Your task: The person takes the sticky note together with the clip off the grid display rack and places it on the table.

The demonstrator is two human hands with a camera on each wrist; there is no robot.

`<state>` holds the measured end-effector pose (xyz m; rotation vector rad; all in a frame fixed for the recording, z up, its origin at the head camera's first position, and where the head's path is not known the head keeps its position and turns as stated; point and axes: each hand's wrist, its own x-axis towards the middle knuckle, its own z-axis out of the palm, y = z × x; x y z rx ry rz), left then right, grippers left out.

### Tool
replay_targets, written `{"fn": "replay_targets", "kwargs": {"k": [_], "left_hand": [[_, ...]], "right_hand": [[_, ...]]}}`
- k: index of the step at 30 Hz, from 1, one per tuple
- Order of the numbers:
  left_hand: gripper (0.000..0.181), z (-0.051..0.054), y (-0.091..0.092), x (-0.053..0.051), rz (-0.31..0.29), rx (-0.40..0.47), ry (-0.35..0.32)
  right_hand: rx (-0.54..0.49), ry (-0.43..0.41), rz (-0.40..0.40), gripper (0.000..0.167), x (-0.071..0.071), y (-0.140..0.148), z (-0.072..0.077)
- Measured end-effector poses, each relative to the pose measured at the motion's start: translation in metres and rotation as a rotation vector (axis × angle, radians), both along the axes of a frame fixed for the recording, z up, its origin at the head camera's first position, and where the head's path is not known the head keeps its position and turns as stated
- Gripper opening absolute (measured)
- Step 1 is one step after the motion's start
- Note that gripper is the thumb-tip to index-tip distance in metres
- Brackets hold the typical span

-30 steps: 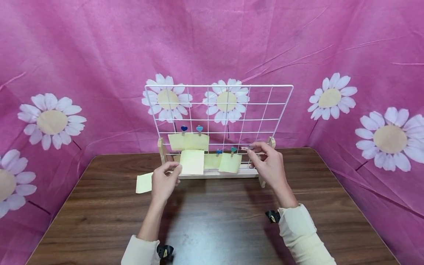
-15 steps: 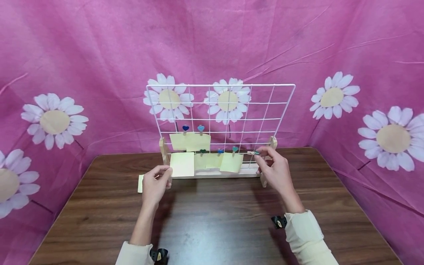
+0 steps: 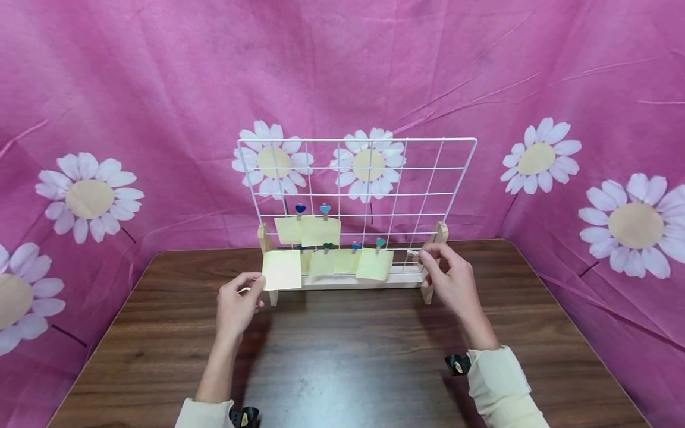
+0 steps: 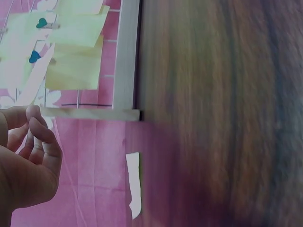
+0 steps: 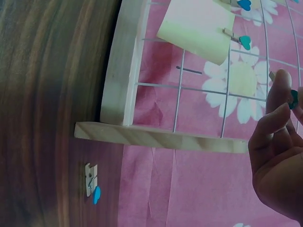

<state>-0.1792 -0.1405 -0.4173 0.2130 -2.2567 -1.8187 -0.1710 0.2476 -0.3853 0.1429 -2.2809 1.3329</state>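
My left hand (image 3: 237, 304) pinches a yellow sticky note (image 3: 282, 269) by its left edge, in front of the lower left of the white wire grid (image 3: 423, 168). In the left wrist view this note (image 4: 38, 78) is seen nearly edge-on from the fingers. My right hand (image 3: 452, 285) pinches a small wooden clip (image 3: 412, 253) by the grid's lower right; the right wrist view shows its dark green heart (image 5: 294, 99). Several notes hang on the grid in two rows, among them one (image 3: 374, 264) under a teal heart clip (image 3: 380, 242).
Wooden feet (image 3: 442, 230) and a pale base bar (image 3: 342, 282) support the grid on the brown table (image 3: 342, 356). A blue-heart clip (image 5: 92, 182) lies beside the right foot in the right wrist view. A loose note (image 4: 134, 185) lies beyond the left foot.
My left hand has moved left with its note, uncovering hanging notes and green heart clips behind it. My right hand has shifted right and slightly down with the clip.
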Motion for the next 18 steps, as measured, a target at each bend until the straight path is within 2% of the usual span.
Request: {"fn": "replay_targets", "kwargs": {"k": [18], "left_hand": [[0.022,-0.007,-0.028,0.007,0.023,-0.030,-0.041]], "right_hand": [[0.013,-0.121,-0.004,0.015,0.003,0.019,-0.016]]}}
